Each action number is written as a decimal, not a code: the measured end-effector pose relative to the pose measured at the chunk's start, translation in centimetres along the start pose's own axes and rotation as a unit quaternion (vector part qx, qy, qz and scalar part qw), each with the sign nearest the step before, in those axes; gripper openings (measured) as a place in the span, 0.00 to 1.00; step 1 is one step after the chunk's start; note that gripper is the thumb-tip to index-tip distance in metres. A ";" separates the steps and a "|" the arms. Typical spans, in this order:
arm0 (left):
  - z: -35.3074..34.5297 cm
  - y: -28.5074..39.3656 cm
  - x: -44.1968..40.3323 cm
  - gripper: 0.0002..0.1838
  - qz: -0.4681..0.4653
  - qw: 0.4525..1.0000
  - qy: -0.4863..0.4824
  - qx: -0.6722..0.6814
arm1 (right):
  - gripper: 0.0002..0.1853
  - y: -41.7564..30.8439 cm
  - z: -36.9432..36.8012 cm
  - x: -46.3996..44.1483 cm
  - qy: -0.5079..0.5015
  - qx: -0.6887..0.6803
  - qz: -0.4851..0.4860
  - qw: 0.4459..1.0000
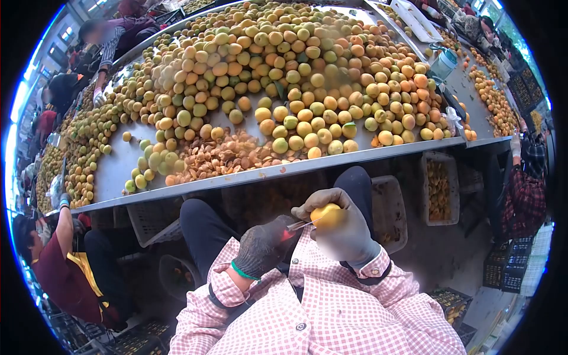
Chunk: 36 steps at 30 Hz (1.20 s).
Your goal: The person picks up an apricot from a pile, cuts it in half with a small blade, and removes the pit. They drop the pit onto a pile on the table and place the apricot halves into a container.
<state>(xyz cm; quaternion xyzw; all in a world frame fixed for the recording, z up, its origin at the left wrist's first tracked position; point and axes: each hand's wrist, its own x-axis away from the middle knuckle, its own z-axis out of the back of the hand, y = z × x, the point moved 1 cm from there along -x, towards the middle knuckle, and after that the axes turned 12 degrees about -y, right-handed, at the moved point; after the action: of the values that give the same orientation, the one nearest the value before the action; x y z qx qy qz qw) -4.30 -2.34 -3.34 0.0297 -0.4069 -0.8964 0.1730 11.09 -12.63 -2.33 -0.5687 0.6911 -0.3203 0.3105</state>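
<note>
In the head view, my left hand (264, 244), in a dark knit glove with a green cuff, is closed around the red handle of a small knife (300, 225). The thin blade reaches right, to the apricot. My right hand (348, 228), in a grey glove, grips a yellow-orange apricot (326, 216) between thumb and fingers. The blade meets the apricot's left side; how deep it goes is hidden. Both hands are above my lap, below the table's near edge. A heap of brown apricot pits (222, 155) lies on the table, ahead of my hands.
A large pile of apricots (266, 53) covers much of the metal table (121, 157). Beneath it stand white crates (441, 188), one holding yellow fruit pieces. Co-workers sit at left and right; a gloved hand (99, 96) touches fruit on the left. A bottle (444, 64) stands at right.
</note>
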 end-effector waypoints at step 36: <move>-3.9 -2.3 -0.9 0.15 0.081 0.989 0.034 0.118 | 0.28 3.6 0.2 -2.3 0.042 -0.179 0.148 0.972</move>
<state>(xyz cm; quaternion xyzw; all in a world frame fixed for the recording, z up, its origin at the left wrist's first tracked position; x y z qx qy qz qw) -3.34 -3.40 -7.69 0.0475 -0.5043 -0.8238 0.2544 9.50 -9.83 -5.19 -0.4925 0.8262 -0.1654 0.2180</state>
